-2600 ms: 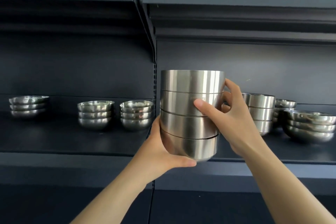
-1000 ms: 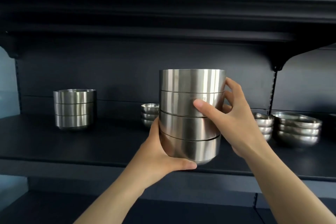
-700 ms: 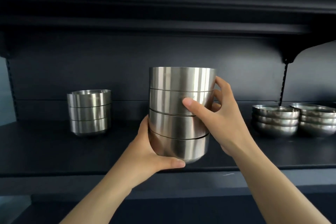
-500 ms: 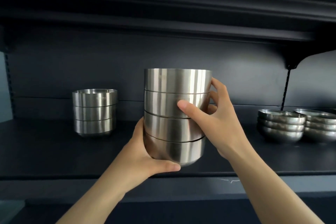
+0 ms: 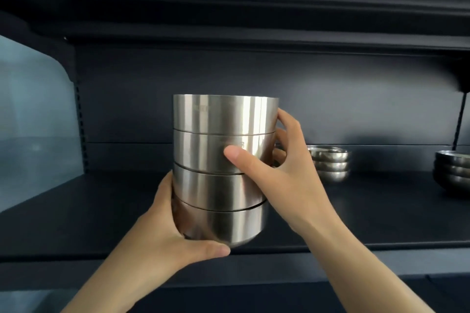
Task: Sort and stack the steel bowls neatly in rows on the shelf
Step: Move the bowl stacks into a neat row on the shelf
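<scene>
**Four nested steel bowls held at the front of a dark shelf**

A stack of four steel bowls (image 5: 223,168) sits in both hands, at the front edge of the dark shelf (image 5: 101,211); whether it touches the shelf I cannot tell. The bowls are straight-walled and deep, nested so that each rim shows as a thin dark seam. Their metal is brushed, with soft vertical bands of light down the sides; the lowest bowl curves in to a rounded base. Faint markings show on the upper two walls, too small to read.

The left hand (image 5: 162,236) cups the bottom bowl from the left and below, thumb pressed under the base, fingers hidden behind the stack. The right hand (image 5: 284,175) clasps the right side of the stack, thumb flat on the second bowl's wall, fingers wrapped around the back and mostly out of sight.

The shelf is matte and smooth, with a flat back panel of the same dark colour and another shelf overhead in shadow. To the right of the held stack, near the back panel, stands a small pile of shallow bowls (image 5: 330,164), rounder and shinier, partly covered by the right hand. Further right, a larger shallow pile (image 5: 452,171) is cut off by the picture's edge. Left of the stack, beyond the shelf's end, is a pale bluish glassy panel (image 5: 33,122), blurred.
</scene>
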### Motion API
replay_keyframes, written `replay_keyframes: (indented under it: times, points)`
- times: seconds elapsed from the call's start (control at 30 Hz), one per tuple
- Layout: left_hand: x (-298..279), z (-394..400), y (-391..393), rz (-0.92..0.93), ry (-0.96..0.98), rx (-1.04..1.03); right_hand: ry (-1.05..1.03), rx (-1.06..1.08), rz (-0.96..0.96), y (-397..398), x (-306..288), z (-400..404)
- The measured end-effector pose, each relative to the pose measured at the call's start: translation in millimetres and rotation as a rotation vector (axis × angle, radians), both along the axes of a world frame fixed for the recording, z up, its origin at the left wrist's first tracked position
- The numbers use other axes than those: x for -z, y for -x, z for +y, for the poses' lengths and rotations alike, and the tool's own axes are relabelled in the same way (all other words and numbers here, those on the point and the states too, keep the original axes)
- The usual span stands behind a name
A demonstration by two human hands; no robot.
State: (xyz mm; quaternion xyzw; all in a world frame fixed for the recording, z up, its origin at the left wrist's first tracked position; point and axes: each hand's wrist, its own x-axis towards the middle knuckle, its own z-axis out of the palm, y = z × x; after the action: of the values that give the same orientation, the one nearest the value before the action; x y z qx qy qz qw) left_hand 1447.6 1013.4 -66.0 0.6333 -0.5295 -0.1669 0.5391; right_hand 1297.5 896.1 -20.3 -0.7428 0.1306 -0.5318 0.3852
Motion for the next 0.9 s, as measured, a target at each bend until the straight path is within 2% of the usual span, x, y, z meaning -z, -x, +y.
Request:
replay_keyframes:
  times: [0.17, 0.33, 0.67, 0.9]
  points:
    - [4.2, 38.8, -88.3, -0.027, -0.024, -0.069, -0.017, -0.041, 0.005, -87.7, 7.1, 39.9]
    - [9.0, 44.1, -155.3, 0.011, -0.039, -0.084, -0.014, -0.026, 0.036, -155.4, 6.6, 53.2]
    - [-25.2, -21.1, -272.8, -0.004, -0.097, -0.006, 0.004, 0.05, 0.033, -272.0, -14.6, 9.8]
    - [-4.4, -56.1, -311.4, 0.092, -0.15, 0.056, -0.039, 0.131, 0.049, -312.1, 5.3, -11.8]
